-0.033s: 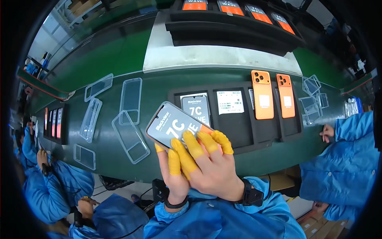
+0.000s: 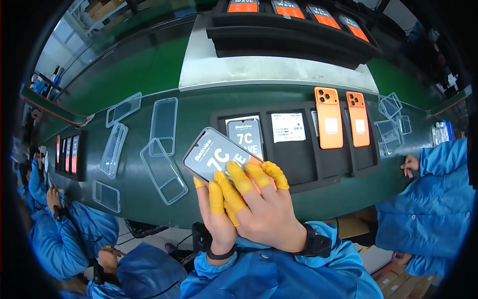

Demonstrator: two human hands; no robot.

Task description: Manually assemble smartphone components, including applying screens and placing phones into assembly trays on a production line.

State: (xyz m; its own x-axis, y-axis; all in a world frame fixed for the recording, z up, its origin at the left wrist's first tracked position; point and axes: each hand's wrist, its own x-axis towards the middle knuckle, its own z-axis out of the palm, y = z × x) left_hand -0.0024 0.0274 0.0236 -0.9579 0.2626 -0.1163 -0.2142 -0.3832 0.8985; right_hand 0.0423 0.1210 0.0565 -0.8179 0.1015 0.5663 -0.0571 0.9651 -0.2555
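A smartphone (image 2: 205, 153) with a grey printed screen film is held tilted in front of me, its top end pointing up and left. My left hand (image 2: 218, 222) grips it from below and along its near edge, partly hidden. Across the phone's lower end lie the bent fingers of my right hand (image 2: 269, 214), pressed together over the film; its thumb is out of sight. Yellow finger cots cover the fingertips of both hands. Just beyond the phone is a black foam tray (image 2: 294, 172); another film-covered phone (image 2: 249, 137) lies in its left compartment.
Two orange phones (image 2: 328, 119) rest back-up at the tray's right. Clear phone cases (image 2: 163, 172) are scattered left, and more clear cases (image 2: 390, 134) at right. Stacked foam trays (image 2: 289, 42) stand behind. Co-workers in blue sit on both sides, one person's hand (image 2: 410, 166) at the right table edge.
My right hand's fingers have shifted slightly down and left over the phone's lower end. The phone itself stays almost in place.
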